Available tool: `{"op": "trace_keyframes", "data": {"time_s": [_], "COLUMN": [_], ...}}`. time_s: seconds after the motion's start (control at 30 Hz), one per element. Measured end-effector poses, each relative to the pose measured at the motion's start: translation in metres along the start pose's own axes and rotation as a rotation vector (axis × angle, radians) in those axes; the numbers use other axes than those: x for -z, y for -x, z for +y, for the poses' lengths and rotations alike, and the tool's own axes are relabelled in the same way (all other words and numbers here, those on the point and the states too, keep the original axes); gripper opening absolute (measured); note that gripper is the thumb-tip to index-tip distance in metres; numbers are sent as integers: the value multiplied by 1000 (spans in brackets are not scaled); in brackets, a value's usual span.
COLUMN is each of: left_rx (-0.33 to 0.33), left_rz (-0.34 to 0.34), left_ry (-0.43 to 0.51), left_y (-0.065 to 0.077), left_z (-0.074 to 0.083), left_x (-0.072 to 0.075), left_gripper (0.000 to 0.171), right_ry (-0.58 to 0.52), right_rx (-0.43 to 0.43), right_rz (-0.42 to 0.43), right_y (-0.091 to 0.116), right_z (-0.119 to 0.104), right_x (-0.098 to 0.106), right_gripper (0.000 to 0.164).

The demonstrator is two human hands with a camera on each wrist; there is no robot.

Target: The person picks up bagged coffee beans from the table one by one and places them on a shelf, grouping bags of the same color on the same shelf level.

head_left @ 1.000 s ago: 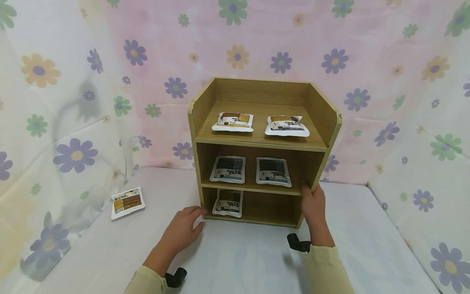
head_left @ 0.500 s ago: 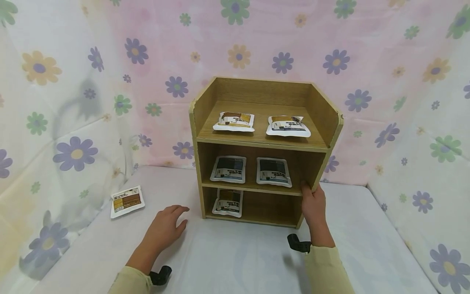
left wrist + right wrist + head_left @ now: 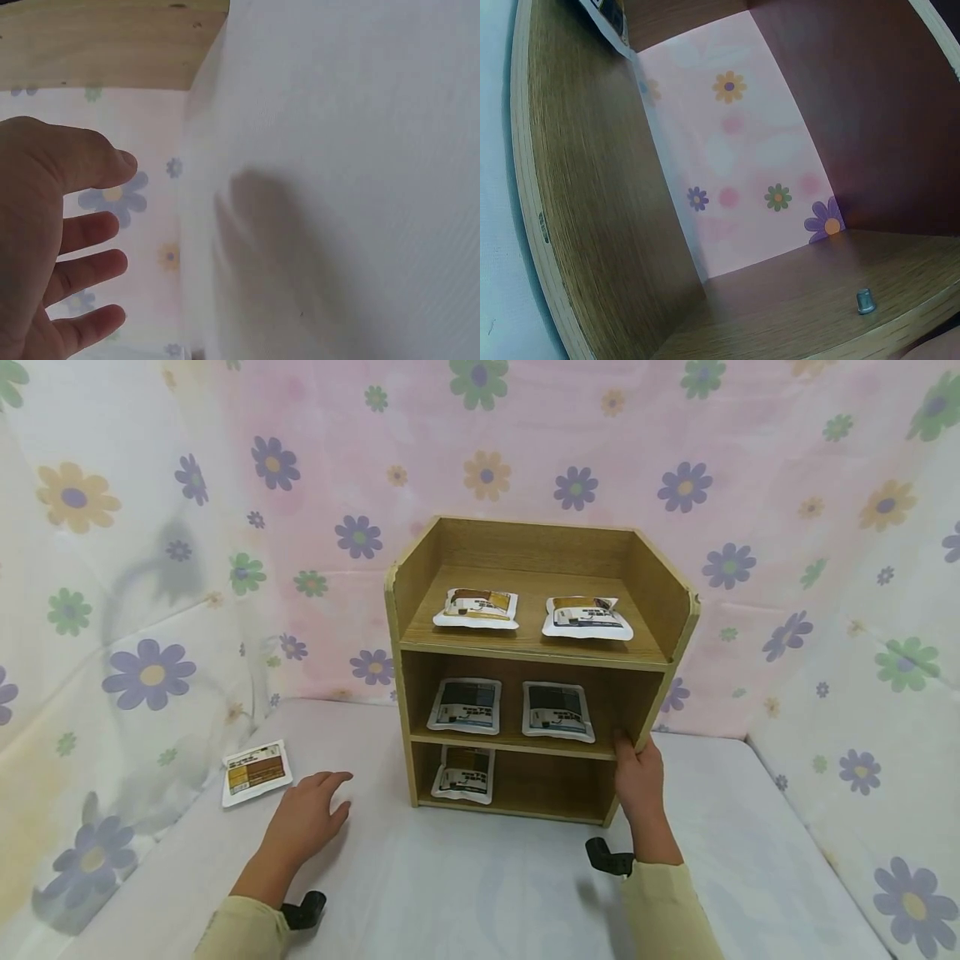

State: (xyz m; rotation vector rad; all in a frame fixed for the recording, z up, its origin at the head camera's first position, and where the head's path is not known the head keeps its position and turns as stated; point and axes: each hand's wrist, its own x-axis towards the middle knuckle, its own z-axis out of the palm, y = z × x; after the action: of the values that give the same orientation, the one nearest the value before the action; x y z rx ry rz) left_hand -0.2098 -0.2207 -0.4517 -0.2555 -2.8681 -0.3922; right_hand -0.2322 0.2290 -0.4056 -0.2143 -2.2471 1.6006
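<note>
A small wooden shelf [image 3: 543,654] with three levels stands on the white-covered table. My right hand [image 3: 641,777] grips its right side panel near the bottom, the thumb on the inner face. Over the table left of the shelf is my left hand [image 3: 303,814], fingers spread and holding nothing; the left wrist view shows the same loose fingers [image 3: 94,268]. Nearest to it lies a white packet with a brown and yellow label [image 3: 257,772]. Two packets sit on the top level, two dark-labelled packets [image 3: 558,710] on the middle one, and one packet [image 3: 465,774] at the bottom left.
Flowered cloth [image 3: 510,435] hangs behind and on both sides of the table [image 3: 465,885]. The right wrist view looks into a shelf compartment [image 3: 607,187] with a small metal peg [image 3: 865,301] in its side wall.
My left hand has left the shelf's lower left edge and moved left across the table, close to the loose packet. The right hand and the shelf have stayed in place.
</note>
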Motion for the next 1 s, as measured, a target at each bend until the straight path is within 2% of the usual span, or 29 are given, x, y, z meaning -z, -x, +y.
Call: {"op": "trace_keyframes", "data": {"time_s": [0.43, 0.7, 1.0], "left_rx": [24, 76, 120], "left_rz": [14, -37, -63], "left_ry": [-34, -46, -62], "left_y": [-6, -9, -13], "left_z": [-26, -39, -57], "left_x": [9, 16, 13], "left_gripper": [45, 51, 58], "right_ry": [0, -2, 13], "right_rx": [-18, -23, -16], "right_rz": [-8, -10, -7], "right_y": [0, -1, 0], "right_z": [-1, 0, 0], "right_x": [1, 1, 1], "right_gripper": [54, 55, 56]}}
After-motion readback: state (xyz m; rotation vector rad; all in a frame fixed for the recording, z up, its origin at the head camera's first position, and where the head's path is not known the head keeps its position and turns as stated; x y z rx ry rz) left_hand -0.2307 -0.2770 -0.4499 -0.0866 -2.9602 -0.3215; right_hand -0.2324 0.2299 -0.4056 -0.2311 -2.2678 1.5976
